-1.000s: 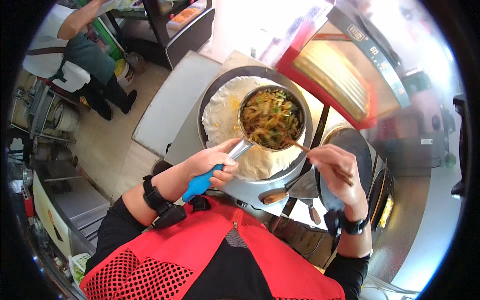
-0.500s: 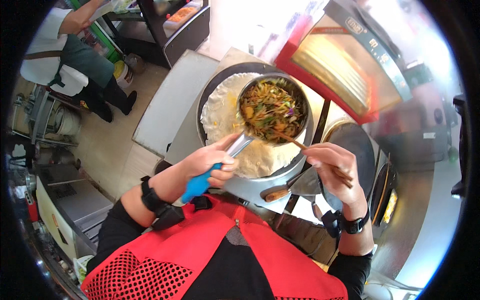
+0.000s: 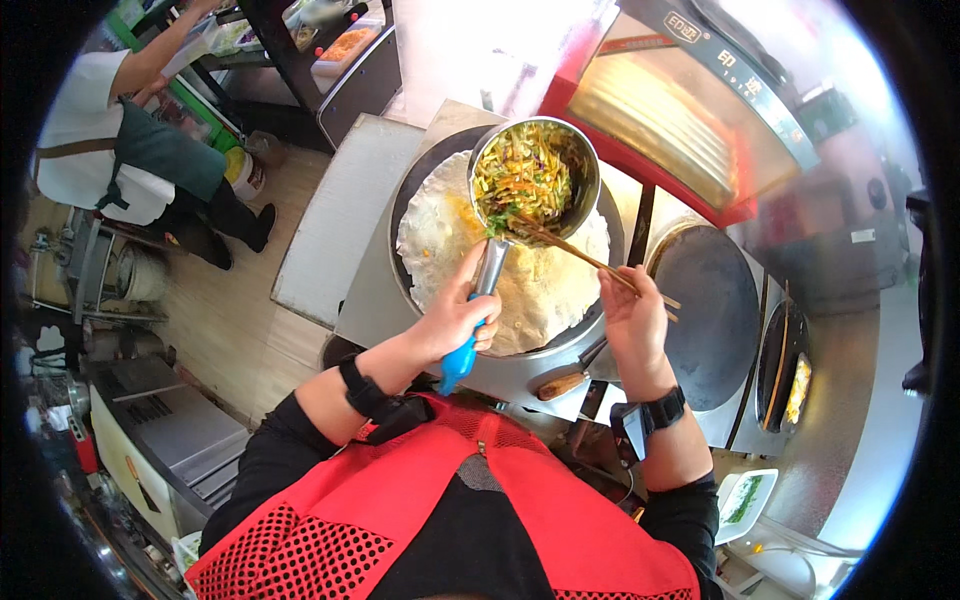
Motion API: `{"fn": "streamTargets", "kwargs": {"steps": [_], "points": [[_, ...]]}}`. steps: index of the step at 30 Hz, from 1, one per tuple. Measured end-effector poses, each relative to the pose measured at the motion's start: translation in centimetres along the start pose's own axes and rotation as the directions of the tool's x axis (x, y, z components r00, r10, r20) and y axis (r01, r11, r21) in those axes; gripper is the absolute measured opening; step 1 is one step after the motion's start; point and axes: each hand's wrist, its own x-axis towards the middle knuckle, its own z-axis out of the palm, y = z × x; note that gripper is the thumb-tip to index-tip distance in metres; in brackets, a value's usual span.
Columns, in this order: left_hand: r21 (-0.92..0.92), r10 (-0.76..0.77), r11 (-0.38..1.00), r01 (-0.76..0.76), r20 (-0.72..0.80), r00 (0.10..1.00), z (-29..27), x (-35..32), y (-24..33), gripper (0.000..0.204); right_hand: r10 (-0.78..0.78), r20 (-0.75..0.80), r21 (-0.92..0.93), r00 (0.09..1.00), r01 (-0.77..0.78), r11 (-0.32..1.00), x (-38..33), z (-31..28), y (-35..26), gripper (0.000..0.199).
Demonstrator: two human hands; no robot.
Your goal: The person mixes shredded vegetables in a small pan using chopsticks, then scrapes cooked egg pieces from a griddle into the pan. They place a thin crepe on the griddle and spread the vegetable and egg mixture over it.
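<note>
My left hand (image 3: 455, 318) is wrapped round the blue-gripped handle of a metal saucepan (image 3: 584, 190), its rim tilted toward me. Shredded mixed vegetables (image 3: 520, 180) lie inside, heaped toward the left. Between the fingers of my right hand (image 3: 635, 315) is a pair of wooden chopsticks (image 3: 580, 256), their tips among the vegetables at the near rim. Underneath the saucepan a pale, thin flatbread (image 3: 545, 305) covers most of a round dark griddle (image 3: 425, 172). Some yellow bits show on its left part. A wooden-handled spatula (image 3: 562, 386) rests at the griddle's near right edge.
A second round griddle (image 3: 705, 315) sits to the right, beside a small black pan (image 3: 778, 375) with yellow food. Behind stands a red-framed glass cabinet (image 3: 665, 130). At the far left, a person in a green apron (image 3: 170, 150) works near food trays (image 3: 345, 48).
The saucepan has moved away from me and slightly left, and tilted more. My left hand has shifted right on the handle's side; my right hand has moved left with the chopsticks.
</note>
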Motion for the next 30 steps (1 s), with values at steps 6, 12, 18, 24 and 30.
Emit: {"fn": "streamTargets", "kwargs": {"steps": [6, 12, 18, 24, 30], "points": [[0.178, 0.259, 0.955, -0.239, -0.095, 0.961, 0.2, 2.0, -3.2, 0.083, -0.015, 0.033, 0.074, 0.999, 0.012, 0.997, 4.7, 2.2, 0.8, 0.023], [0.294, 0.315, 0.917, -0.271, -0.115, 0.942, 0.3, 1.6, -2.9, 0.081, -0.315, 0.025, -0.247, 0.949, 0.311, 0.918, 6.8, 8.1, -4.3, 0.023], [0.309, 0.194, 0.94, -0.145, -0.133, 0.972, -0.6, -0.5, -0.7, 0.082, -0.466, 0.466, -0.416, 0.752, 0.651, 0.635, 6.1, 13.8, -6.8, 0.021], [0.439, -0.022, 0.895, 0.076, -0.126, 0.992, -1.7, -1.5, 3.6, 0.082, -0.224, 0.966, 0.019, -0.128, 0.901, -0.433, 2.3, 16.2, -5.7, 0.008], [0.849, 0.089, 0.528, 0.006, -0.062, 0.994, -4.9, -1.5, 5.9, 0.077, 0.405, 0.84, 0.533, -0.361, 0.687, -0.494, -3.4, 13.9, -1.6, 0.017]]}}
